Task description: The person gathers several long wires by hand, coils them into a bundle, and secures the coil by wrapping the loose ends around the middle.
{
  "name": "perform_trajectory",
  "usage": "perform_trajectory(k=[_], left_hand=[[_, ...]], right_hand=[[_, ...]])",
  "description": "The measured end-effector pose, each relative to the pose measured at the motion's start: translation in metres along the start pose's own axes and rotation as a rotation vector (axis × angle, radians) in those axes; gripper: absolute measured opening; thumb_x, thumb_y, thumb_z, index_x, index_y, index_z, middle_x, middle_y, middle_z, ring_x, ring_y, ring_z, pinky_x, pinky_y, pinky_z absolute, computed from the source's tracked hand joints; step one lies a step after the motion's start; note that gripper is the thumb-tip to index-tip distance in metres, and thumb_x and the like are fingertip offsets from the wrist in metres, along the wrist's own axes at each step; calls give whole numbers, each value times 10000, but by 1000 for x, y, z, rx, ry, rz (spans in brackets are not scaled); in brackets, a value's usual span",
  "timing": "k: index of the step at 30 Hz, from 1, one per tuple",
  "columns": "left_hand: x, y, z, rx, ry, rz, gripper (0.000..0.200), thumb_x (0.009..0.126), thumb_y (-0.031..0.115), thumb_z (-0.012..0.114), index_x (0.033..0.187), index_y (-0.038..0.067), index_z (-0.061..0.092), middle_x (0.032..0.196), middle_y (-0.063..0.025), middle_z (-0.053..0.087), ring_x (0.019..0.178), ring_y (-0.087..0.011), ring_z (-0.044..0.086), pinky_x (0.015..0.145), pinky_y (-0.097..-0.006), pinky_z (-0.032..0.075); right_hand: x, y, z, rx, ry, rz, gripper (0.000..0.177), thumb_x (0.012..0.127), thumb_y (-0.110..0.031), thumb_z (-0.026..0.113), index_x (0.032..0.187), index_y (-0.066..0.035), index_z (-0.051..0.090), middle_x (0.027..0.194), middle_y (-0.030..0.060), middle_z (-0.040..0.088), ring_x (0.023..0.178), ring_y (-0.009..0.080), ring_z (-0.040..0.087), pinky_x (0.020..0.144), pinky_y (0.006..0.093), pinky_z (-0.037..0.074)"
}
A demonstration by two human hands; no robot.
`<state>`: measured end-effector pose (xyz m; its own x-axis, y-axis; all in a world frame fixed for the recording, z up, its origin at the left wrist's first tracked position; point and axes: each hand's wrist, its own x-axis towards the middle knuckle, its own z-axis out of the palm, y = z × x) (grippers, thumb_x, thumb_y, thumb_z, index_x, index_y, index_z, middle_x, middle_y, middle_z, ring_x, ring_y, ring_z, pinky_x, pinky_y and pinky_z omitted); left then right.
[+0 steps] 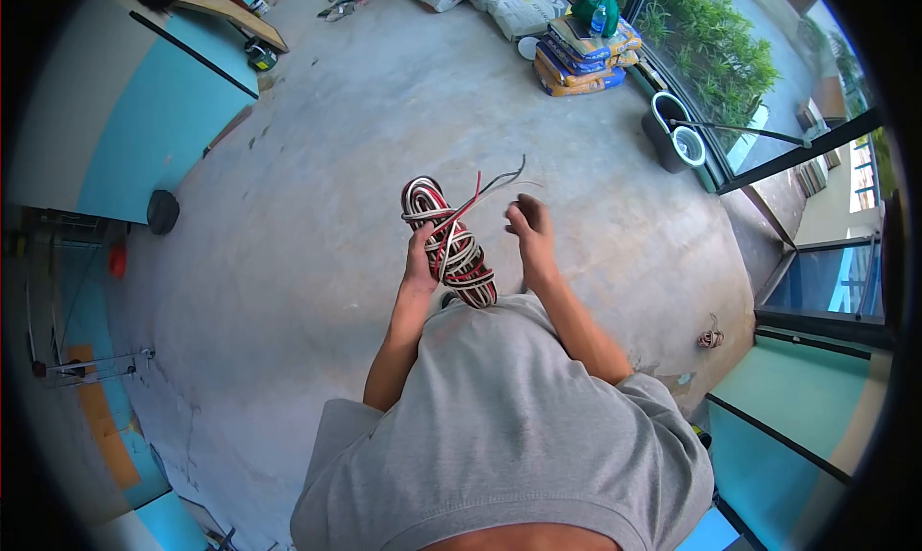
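A long bundle of red, black and white wire [461, 258] is held in front of my grey shirt, tilted with its upper end to the left. My left hand [420, 260] grips its left side, the thumb lying over the strands. Loose red, black and white wire ends stick out from the bundle toward the upper right. Beside these ends is my right hand [531, 229], raised with its fingers curled and somewhat apart. No wire shows between its fingers, and it does not touch the bundle.
Stacked bags [581, 59] and black buckets [672, 133] stand by the glass at the upper right. A smaller wire coil [711, 339] lies on the floor [288, 282] at right. A round black object [163, 212] sits by the left blue panel [158, 138].
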<state>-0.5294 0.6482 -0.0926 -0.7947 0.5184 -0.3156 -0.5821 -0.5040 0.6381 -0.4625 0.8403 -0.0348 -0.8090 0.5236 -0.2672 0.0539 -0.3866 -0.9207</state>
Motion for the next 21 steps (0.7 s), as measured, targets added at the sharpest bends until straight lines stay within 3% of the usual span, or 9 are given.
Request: perform_trajectory(k=[3, 4, 7, 9, 11, 13, 14, 17, 21], left_hand=[[-3, 2, 7, 22, 29, 37, 519, 917, 418, 514, 1204, -11, 567, 1066, -169, 663, 921, -268, 668, 815, -409, 566], [-9, 6, 18, -21, 42, 50, 468, 901, 354, 565, 1171, -27, 597, 1015, -146, 684, 864, -230, 680, 767, -364, 569], [-9, 6, 15, 9, 47, 96, 462, 889, 346, 580, 1151, -32, 614, 1006, -142, 689, 855, -226, 683, 764, -357, 569], [-14, 12, 25, 52, 51, 119, 471, 863, 348, 613, 1137, -34, 626, 981, -120, 695, 821, -206, 683, 741, -344, 566], [-5, 3, -8, 153, -49, 157, 521, 881, 373, 570, 1199, -39, 583, 1084, -167, 679, 937, -271, 682, 835, -407, 568], [-8, 6, -1, 154, -59, 180, 516, 869, 356, 593, 1202, -38, 575, 1078, -169, 679, 926, -269, 687, 824, -405, 572], [-10, 7, 4, 154, -62, 194, 515, 863, 348, 604, 1203, -37, 572, 1075, -169, 679, 921, -268, 689, 818, -405, 575], [-13, 9, 6, 174, -61, 204, 502, 851, 315, 627, 1206, -33, 561, 1069, -167, 679, 911, -262, 691, 810, -399, 578], [-16, 12, 12, 206, -43, 225, 484, 849, 293, 625, 1204, -29, 558, 1059, -148, 679, 903, -249, 694, 800, -380, 582]], right_hand=[[0, -2, -28, -207, -80, -250, 381, 951, -230, 634, 1220, 29, 563, 1080, 111, 643, 1000, 177, 596, 859, 294, 483], [0, -7, -32, -228, -98, -259, 359, 971, -247, 605, 1193, 33, 579, 1067, 115, 649, 969, 171, 608, 843, 291, 489], [11, -20, -37, -206, -212, -80, 337, 989, -255, 572, 1172, 28, 594, 1069, 120, 651, 975, 169, 611, 831, 298, 495], [20, -17, -32, -1, -271, 50, 344, 999, -267, 551, 1169, 29, 591, 1062, 120, 654, 970, 176, 616, 828, 307, 497], [22, -21, -25, 237, -333, 132, 350, 1005, -276, 538, 1171, 29, 585, 1056, 120, 656, 966, 182, 620, 827, 316, 498], [22, -35, -14, 505, -399, 168, 355, 1006, -280, 532, 1181, 27, 574, 1052, 117, 657, 962, 188, 621, 827, 323, 497], [28, -36, -10, 464, -391, 179, 439, 985, -383, 552, 1171, 15, 571, 1024, 102, 657, 962, 191, 625, 879, 344, 492], [30, -52, 1, 551, -403, 203, 363, 978, -321, 581, 1142, 3, 571, 989, 91, 658, 899, 178, 635, 824, 326, 508], [39, -52, 7, 326, -406, 128, 246, 949, -215, 633, 1060, -1, 581, 900, 72, 653, 790, 159, 630, 732, 292, 516]])
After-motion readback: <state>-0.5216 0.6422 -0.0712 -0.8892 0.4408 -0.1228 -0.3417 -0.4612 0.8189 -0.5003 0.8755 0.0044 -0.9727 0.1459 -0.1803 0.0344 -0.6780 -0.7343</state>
